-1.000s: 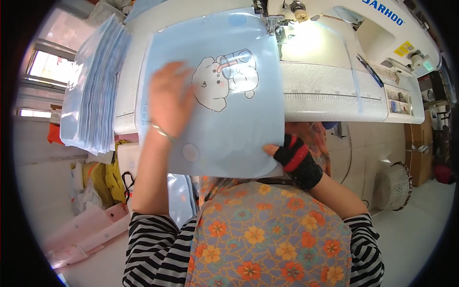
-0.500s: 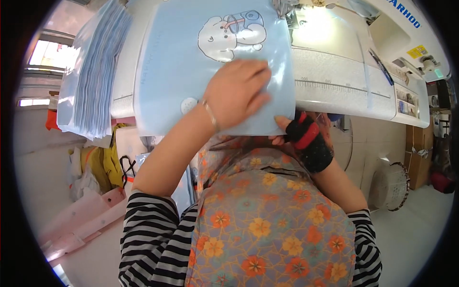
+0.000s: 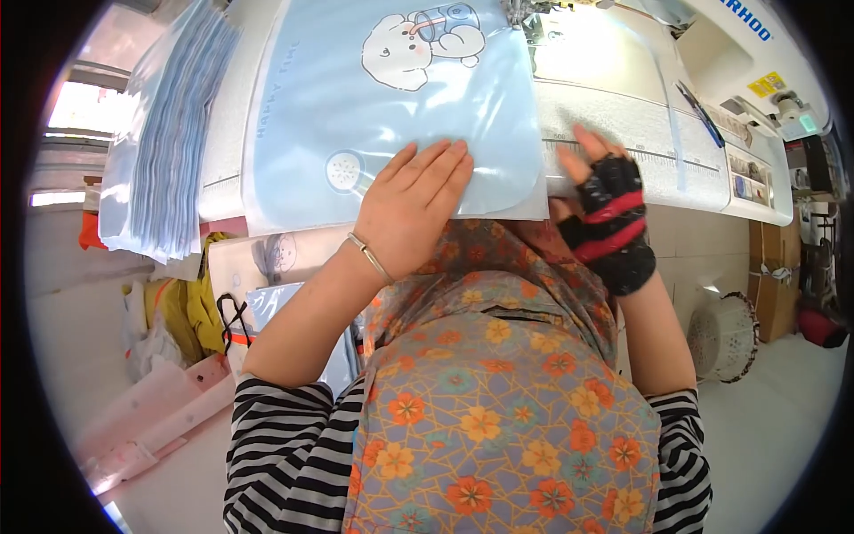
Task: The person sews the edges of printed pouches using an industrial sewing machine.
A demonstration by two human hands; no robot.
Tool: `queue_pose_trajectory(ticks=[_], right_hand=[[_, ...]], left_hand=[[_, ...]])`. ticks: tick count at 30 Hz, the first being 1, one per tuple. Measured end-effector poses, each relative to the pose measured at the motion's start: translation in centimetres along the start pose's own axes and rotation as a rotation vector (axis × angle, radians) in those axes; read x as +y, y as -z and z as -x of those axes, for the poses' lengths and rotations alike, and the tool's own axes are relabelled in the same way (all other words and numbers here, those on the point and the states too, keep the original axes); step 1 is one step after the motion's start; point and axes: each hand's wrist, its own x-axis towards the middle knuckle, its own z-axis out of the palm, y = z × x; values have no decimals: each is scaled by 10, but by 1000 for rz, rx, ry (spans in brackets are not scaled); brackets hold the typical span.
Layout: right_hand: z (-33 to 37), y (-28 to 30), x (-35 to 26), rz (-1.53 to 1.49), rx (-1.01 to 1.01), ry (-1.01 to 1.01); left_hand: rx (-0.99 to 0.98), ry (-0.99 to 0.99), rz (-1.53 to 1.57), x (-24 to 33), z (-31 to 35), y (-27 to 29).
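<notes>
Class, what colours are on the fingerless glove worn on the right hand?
The fingerless glove is black with red bands, seen clearly in the head view.

The fabric panel [image 3: 391,116] lies flat on the counter [image 3: 640,169]. The left hand [image 3: 411,206] rests on the panel's near edge; the right hand [image 3: 605,200] rests on the counter just right of the panel. The sewing machine [image 3: 712,36] stands behind and to the right of the panel. A stack of panels [image 3: 165,133] lies left of it.
</notes>
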Motion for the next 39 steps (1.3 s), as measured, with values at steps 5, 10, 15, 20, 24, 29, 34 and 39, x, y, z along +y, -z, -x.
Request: queue_pose_trajectory(ticks=[5, 10, 15, 20, 24, 29, 34, 39], right_hand=[[-9, -18, -11, -210, -118, 112], [20, -21, -32, -268, -136, 71], [23, -18, -41, -294, -160, 22], [18, -16, -37, -238, -234, -11], [14, -22, -34, -223, -249, -41], [2, -23, -33, -151, -311, -63], [-4, -28, -32, -68, -340, -128], [-10, -35, -29, -62, -377, -178]], left_hand=[[-38, 13, 55, 5, 7, 0], [-9, 208, -138, -23, 86, 3], [-11, 327, -284, -48, 124, 32], [23, 232, -252, -65, 110, 42], [38, 199, -245, -84, 88, 46], [-33, 163, -225, -113, 64, 45], [-48, 73, -238, -125, 54, 44], [-136, -18, -281, -121, 50, 54]])
